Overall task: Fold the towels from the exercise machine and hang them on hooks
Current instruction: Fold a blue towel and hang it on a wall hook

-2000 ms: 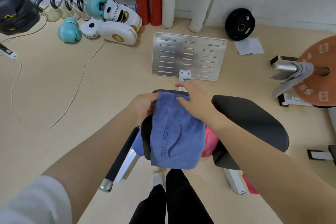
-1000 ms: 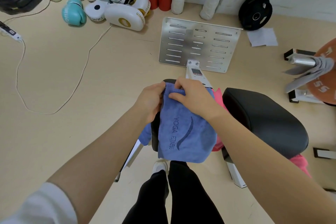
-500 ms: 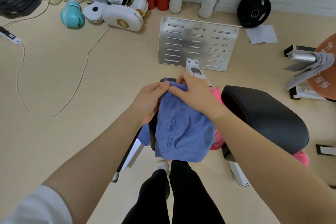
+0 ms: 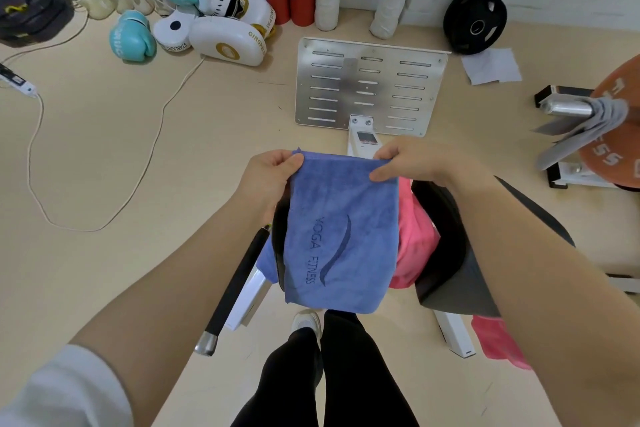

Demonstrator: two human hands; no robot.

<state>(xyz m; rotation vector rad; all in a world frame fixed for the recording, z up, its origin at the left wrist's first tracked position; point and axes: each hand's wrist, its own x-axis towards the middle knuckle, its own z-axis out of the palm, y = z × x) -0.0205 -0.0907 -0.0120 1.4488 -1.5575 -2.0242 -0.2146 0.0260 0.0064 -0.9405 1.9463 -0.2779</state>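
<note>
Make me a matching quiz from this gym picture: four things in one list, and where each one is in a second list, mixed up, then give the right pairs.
Things
1. blue towel
2. pink towel
3. grey towel
4. weight plate

Places
A. draped over the metal bar at the right edge
B. leaning against the wall at the back
C. held up by its top corners in the left hand and right hand
D. lying on the black seat, partly behind another towel

Pairs: 1-C, 2-D, 3-A, 4-B
</note>
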